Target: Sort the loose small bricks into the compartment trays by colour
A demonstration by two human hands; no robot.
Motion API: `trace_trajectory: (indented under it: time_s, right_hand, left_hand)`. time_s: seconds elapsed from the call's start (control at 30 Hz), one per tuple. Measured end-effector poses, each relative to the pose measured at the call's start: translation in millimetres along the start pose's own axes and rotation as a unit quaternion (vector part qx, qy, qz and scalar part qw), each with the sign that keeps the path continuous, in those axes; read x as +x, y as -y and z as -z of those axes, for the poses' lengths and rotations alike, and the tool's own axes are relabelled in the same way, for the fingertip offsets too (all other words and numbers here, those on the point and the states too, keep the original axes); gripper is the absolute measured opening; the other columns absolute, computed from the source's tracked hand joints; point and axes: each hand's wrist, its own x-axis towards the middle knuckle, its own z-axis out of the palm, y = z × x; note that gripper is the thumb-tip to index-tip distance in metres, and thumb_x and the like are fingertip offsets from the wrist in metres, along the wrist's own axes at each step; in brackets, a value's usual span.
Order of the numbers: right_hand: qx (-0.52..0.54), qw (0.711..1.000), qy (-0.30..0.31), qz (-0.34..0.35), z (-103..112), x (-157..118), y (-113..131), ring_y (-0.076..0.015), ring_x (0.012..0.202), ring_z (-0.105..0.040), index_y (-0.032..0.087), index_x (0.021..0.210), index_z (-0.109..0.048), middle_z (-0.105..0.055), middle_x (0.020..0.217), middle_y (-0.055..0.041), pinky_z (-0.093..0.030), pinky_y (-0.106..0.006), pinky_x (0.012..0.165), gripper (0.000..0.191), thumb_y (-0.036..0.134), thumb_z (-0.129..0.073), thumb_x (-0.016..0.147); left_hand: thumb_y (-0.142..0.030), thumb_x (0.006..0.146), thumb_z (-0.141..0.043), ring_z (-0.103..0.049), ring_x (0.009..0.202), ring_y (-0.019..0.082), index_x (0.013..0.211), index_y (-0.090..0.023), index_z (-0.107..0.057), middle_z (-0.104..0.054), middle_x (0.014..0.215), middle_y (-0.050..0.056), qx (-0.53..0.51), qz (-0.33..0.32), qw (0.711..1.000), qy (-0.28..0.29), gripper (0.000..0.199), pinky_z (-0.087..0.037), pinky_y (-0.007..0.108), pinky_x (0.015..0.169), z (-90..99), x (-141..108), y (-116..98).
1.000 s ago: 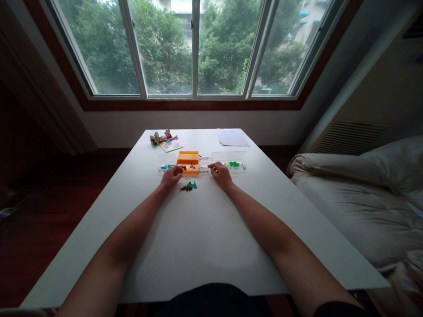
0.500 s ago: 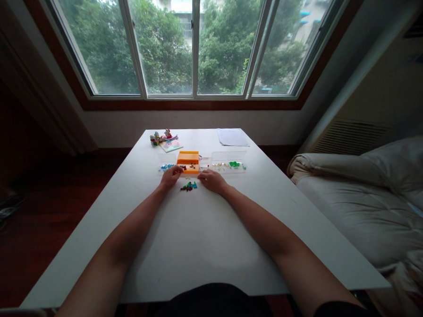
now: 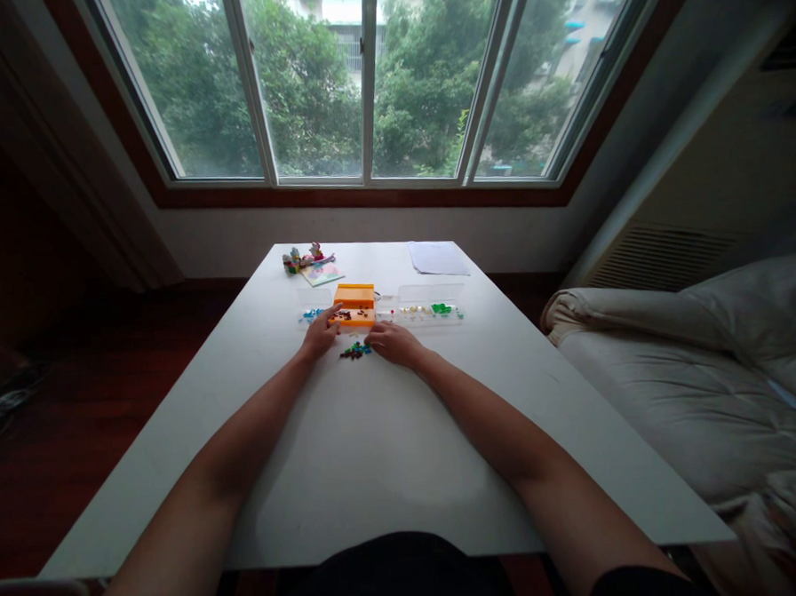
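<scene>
An orange box [image 3: 354, 293] stands open on the white table, with small dark brown pieces [image 3: 344, 316] inside it. My left hand [image 3: 322, 331] is at the box's left front edge, thumb and fingers apart, nothing visible between them. Just right of a small pile of green, blue and dark pieces [image 3: 355, 351] is my right hand [image 3: 392, 341], its fingertips drawn together at the pile's edge; whatever they hold is too small to make out. Clear trays flank the box, with blue pieces [image 3: 313, 314] on the left and green pieces [image 3: 441, 309] on the right.
Small colourful figures [image 3: 295, 261] and a printed sheet [image 3: 325, 273] lie at the back left of the table [image 3: 385, 441]. White papers [image 3: 438, 258] lie at the back right. A beige sofa [image 3: 682, 372] stands to the right, beyond the table edge.
My left hand's fingers have spread from a pinch over the box's left side. My right hand has shifted slightly left, towards the small pile.
</scene>
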Motion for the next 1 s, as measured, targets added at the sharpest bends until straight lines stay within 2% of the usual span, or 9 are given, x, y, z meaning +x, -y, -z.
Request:
trace_trajectory:
  time_s: [0.2, 0.43, 0.63, 0.83, 1.0]
  right_hand:
    - [-0.001, 1.000, -0.011, -0.008, 1, 1, 3, -0.0198, 0.099, -0.061, 0.022, 0.097, -0.074, -0.069, 0.104, -0.0070, -0.046, -0.031, 0.093, 0.014, 0.019, -0.060, 0.096]
    - [0.030, 1.000, -0.001, -0.005, 4, 1, 5, -0.0217, 0.104, -0.061, 0.023, 0.101, -0.074, -0.068, 0.109, -0.0072, -0.046, -0.033, 0.095, 0.018, 0.014, -0.069, 0.087]
    - [0.057, 0.998, 0.000, -0.016, 11, 2, 10, -0.0200, 0.099, -0.061, 0.022, 0.095, -0.074, -0.068, 0.102, -0.0062, -0.047, -0.031, 0.091, 0.014, 0.012, -0.067, 0.087]
    - [0.059, 0.997, -0.004, -0.047, 11, 1, 11, -0.0189, 0.097, -0.060, 0.021, 0.094, -0.074, -0.068, 0.103, -0.0062, -0.047, -0.029, 0.089, 0.015, 0.011, -0.067, 0.086]
    - [0.074, 0.997, -0.003, -0.033, 9, 1, 8, -0.0193, 0.097, -0.060, 0.021, 0.094, -0.074, -0.068, 0.101, -0.0058, -0.046, -0.030, 0.090, 0.010, 0.016, -0.068, 0.087]
  left_hand:
    - [-0.013, 0.085, -0.055, -0.062, 0.073, 0.014, 0.137, -0.018, -0.063, -0.068, 0.129, 0.010, 0.035, -0.016, 0.999, -0.013, 0.053, -0.056, 0.030, 0.071, -0.3, 1, 3]
    - [-0.013, 0.086, -0.056, -0.066, 0.104, 0.021, 0.124, -0.021, -0.070, -0.069, 0.124, 0.007, 0.072, -0.069, 0.995, 0.004, 0.041, -0.055, 0.035, 0.095, 0.5, -2, -1]
    - [-0.014, 0.087, -0.056, -0.061, 0.118, 0.023, 0.115, -0.021, -0.074, -0.068, 0.125, 0.008, 0.122, -0.120, 0.985, 0.024, 0.034, -0.048, 0.039, 0.108, -0.6, -3, -5]
    - [-0.016, 0.088, -0.055, -0.064, 0.111, 0.022, 0.111, -0.022, -0.074, -0.068, 0.120, 0.007, 0.141, -0.119, 0.982, 0.049, 0.030, -0.051, 0.037, 0.102, -2.9, -6, -7]
    - [-0.016, 0.089, -0.056, -0.064, 0.108, 0.022, 0.108, -0.021, -0.075, -0.068, 0.117, 0.007, 0.144, -0.124, 0.980, 0.051, 0.028, -0.051, 0.037, 0.102, -3.4, -6, -6]
